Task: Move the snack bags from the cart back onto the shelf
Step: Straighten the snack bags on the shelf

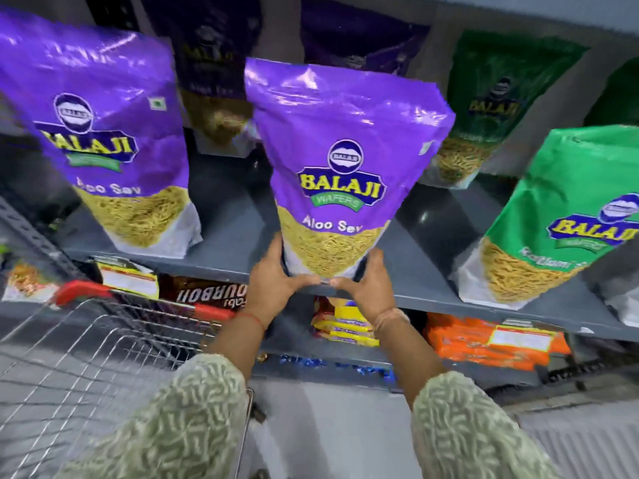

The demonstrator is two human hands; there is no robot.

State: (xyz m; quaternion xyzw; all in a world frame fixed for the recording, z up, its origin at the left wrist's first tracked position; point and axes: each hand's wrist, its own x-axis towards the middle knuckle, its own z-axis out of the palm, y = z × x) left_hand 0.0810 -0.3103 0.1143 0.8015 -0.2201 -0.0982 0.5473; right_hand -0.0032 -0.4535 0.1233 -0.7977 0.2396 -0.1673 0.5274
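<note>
A purple Aloo Sev bag (pixel 340 160) stands upright at the front edge of the grey shelf (pixel 428 292). My left hand (pixel 276 281) grips its lower left corner and my right hand (pixel 366 288) grips its lower right corner, thumbs meeting under the base. A second purple Aloo Sev bag (pixel 103 133) stands on the shelf to the left. A green bag (pixel 567 216) stands at the right. The wire cart (pixel 86 357) with a red handle is at lower left; I see no bags in the part that shows.
Darker purple bags (pixel 214 63) and a green bag (pixel 498 108) stand further back on the shelf. Below it, a lower shelf holds a brown biscuit pack (pixel 204 292), yellow packs (pixel 345 323) and orange packs (pixel 491 344). Bare shelf shows between the front bags.
</note>
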